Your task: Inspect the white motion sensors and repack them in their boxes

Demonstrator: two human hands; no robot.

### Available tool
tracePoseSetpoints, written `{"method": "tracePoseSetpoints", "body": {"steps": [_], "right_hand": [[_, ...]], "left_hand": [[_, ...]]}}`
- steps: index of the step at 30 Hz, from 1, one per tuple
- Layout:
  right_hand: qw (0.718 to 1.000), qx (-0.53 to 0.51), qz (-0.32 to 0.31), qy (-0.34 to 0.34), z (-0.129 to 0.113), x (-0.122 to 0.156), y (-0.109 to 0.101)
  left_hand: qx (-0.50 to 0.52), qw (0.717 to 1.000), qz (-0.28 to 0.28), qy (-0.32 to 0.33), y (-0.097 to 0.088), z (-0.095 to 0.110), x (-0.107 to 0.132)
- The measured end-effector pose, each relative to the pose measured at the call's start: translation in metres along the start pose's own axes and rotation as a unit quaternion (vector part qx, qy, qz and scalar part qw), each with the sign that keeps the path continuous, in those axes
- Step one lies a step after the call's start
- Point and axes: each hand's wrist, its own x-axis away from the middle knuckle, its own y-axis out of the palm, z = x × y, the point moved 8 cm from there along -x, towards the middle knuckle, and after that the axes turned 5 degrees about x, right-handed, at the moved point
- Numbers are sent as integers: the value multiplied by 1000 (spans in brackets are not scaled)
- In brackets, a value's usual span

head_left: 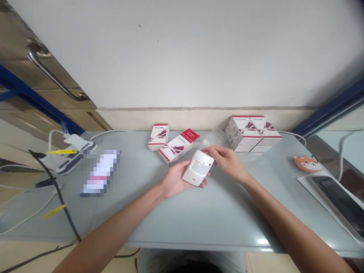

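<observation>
A white plastic PIR motion sensor (198,167) rests on the open palm of my left hand (175,179), its lens side facing up. The fingers of my right hand (226,162) pinch its upper right corner. Just behind my hands lie a white and red product box (176,146) with a red flap and a second upright box (158,137). A clear plastic bag (214,138) sits behind my right hand.
A grey table (216,216) holds a stack of similar boxes at the back, a fox-shaped pad, a tablet on paper at right, a blurred item, and a white device with cables at left. A wall stands behind.
</observation>
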Motion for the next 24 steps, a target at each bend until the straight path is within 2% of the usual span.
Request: {"method": "tracePoseSetpoints", "body": {"steps": [5,9,12,17,24], "right_hand": [[999,32,26,-6,0,1,-5],[993,70,91,-21,-1,1,-15],[978,103,178,-43,-10,4,-38],[938,118,322,-49,-22,17,-88],[899,90,421,-80,-17,24,-134]], "left_hand": [[2,999,22,34,-5,4,-1],[-18,999,18,34,-3,4,-3],[-48,998,18,32,-3,2,-3],[-78,997,29,-5,-5,-4,-3],[-87,995,18,-40,-1,-3,-1]]}}
